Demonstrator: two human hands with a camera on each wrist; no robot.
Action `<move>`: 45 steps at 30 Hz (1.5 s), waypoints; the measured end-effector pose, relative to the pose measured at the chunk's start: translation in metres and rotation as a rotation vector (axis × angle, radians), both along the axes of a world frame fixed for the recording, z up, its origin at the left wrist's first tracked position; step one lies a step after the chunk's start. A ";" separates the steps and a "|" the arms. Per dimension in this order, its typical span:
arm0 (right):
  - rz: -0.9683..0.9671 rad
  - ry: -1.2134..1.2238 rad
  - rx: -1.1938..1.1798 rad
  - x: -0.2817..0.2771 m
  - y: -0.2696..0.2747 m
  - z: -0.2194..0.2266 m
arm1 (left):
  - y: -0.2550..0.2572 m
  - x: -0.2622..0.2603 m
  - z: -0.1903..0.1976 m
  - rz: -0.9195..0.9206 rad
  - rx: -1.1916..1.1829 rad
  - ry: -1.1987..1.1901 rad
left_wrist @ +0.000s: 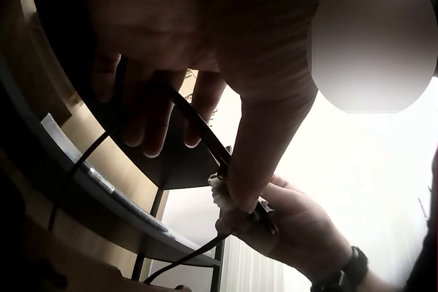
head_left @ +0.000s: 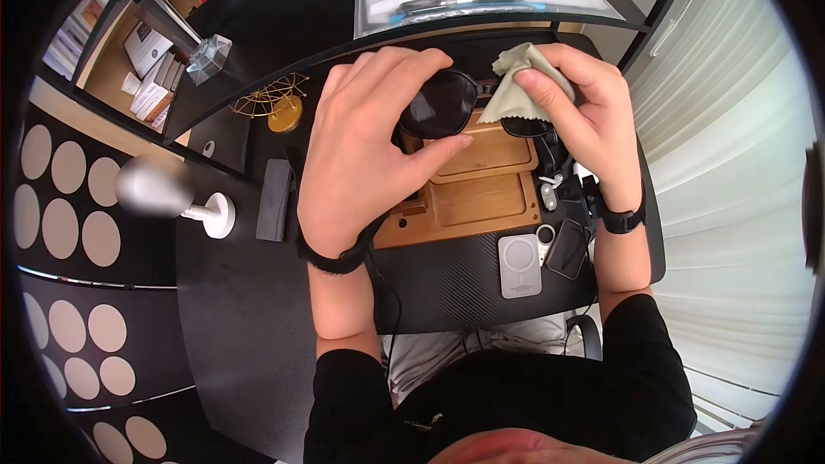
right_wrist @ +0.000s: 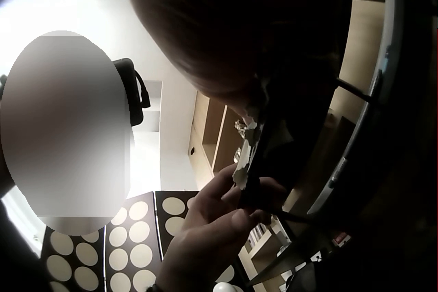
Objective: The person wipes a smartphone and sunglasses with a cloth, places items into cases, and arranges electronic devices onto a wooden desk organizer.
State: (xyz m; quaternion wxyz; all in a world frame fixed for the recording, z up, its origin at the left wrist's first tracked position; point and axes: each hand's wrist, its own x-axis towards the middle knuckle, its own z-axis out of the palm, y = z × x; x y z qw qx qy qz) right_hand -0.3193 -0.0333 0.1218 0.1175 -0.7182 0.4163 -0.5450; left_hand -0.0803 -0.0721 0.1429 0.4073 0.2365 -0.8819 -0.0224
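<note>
Dark sunglasses (head_left: 440,105) are held up in front of the body, above a wooden desk organizer (head_left: 481,204). My left hand (head_left: 357,142) grips them by one side, its thumb along the lower edge of the lens. A pale green cleaning cloth (head_left: 507,96) with a zigzag edge is pinched in my right hand (head_left: 593,107) and folded over the other lens, covering most of it. In the left wrist view the frame of the sunglasses (left_wrist: 200,128) runs edge-on between both hands. The cloth (right_wrist: 243,165) appears as a light strip in the right wrist view.
On the black desk (head_left: 438,292) lie a grey power bank (head_left: 520,268), a dark phone (head_left: 568,249) and a small earbud case (head_left: 548,196). A grey oblong case (head_left: 274,200) and a white lamp (head_left: 219,215) stand at left. A black shelf (head_left: 301,51) overhangs the back.
</note>
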 end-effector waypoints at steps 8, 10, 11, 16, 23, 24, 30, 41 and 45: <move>0.016 0.128 0.002 0.004 -0.003 -0.002 | 0.004 0.001 0.000 0.037 0.113 -0.147; 0.052 0.165 0.097 0.004 -0.001 -0.001 | 0.003 0.001 -0.001 0.029 0.079 -0.134; 0.052 0.166 0.098 0.005 -0.001 0.000 | 0.002 0.000 -0.002 0.020 0.046 -0.121; 0.200 0.198 0.303 0.004 0.005 0.008 | 0.006 -0.002 -0.001 0.020 -0.009 -0.120; 0.286 0.148 0.334 0.000 0.009 0.010 | 0.014 -0.006 0.001 0.008 -0.073 -0.079; 0.284 0.136 0.335 -0.001 0.010 0.010 | 0.014 -0.006 0.001 0.008 -0.074 -0.079; 0.318 -0.003 0.328 -0.002 0.010 0.007 | 0.014 0.004 0.007 -0.013 -0.065 -0.075; 0.417 0.014 0.052 -0.017 -0.006 -0.001 | 0.009 0.019 0.010 -0.025 0.027 -0.021; 0.365 0.043 0.140 -0.014 0.000 0.002 | 0.011 0.012 0.009 -0.024 -0.019 -0.040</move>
